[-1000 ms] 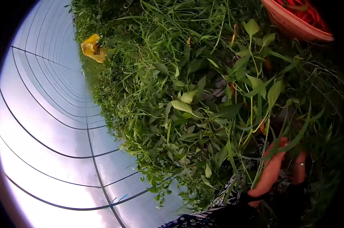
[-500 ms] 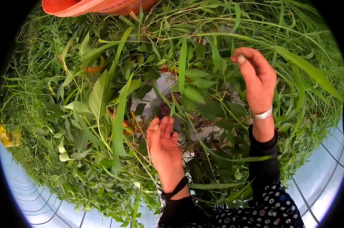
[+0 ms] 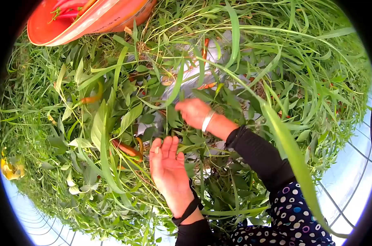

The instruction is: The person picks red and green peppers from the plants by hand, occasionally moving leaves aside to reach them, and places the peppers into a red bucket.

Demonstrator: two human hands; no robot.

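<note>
My left hand (image 3: 168,166) is turned palm up among pepper leaves, its fingers stretched out and nothing visible in the palm. A dark band circles that wrist. Just left of it hangs an orange-red chili pepper (image 3: 128,150), partly behind leaves. My right hand (image 3: 194,112), with a silvery bracelet (image 3: 207,120), reaches in above the left one. Its back faces me, and the fingers are curled closed at the foliage; blur and the hand itself hide whatever may be in them. A leaf (image 3: 174,119) is beside its fingertips.
An orange bucket (image 3: 112,20) holding red peppers stands tilted at upper left. More peppers show by the left stems (image 3: 90,99) and over pale plastic sheeting (image 3: 190,76). A long grass blade (image 3: 290,151) crosses near my right arm. Something yellow (image 3: 11,170) lies far left.
My right hand has swung left and down from the upper right into the plants, near my left hand. The left hand stays palm up. The view has shifted, showing more of the bucket.
</note>
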